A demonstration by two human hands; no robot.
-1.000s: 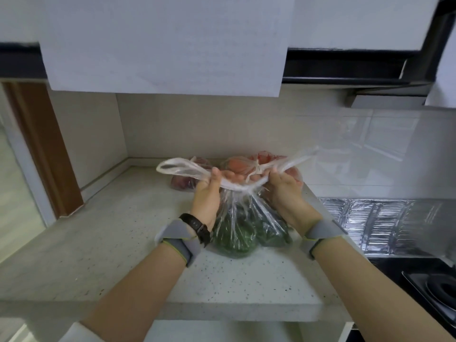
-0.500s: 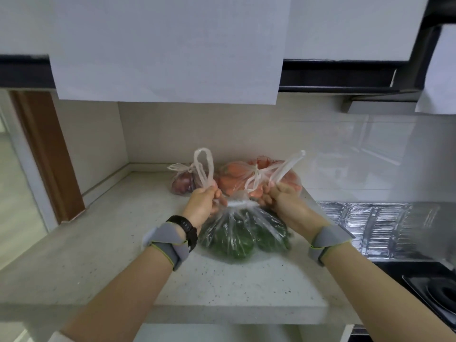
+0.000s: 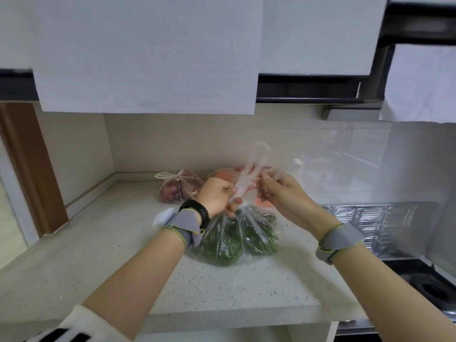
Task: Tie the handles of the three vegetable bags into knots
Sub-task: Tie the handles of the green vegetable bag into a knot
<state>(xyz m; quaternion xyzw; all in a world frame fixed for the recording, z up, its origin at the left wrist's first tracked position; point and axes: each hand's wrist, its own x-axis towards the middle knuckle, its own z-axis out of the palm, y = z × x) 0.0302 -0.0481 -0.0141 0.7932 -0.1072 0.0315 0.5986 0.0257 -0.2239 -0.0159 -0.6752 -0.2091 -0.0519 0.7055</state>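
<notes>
Pale speckled stone worktop (image 3: 98,255) carries a clear plastic bag of green vegetables (image 3: 234,239) near its right edge. Above it, left hand (image 3: 216,197) and right hand (image 3: 281,193) are raised, wrists bent inward, each grip pinching the bag's thin translucent handles (image 3: 249,169).

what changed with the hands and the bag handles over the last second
Both hands, left and right, moved closer together above the green vegetable bag, bringing its handles from spread sideways to bunched upright. The bag stays on the counter; the two back bags haven't moved.
</notes>
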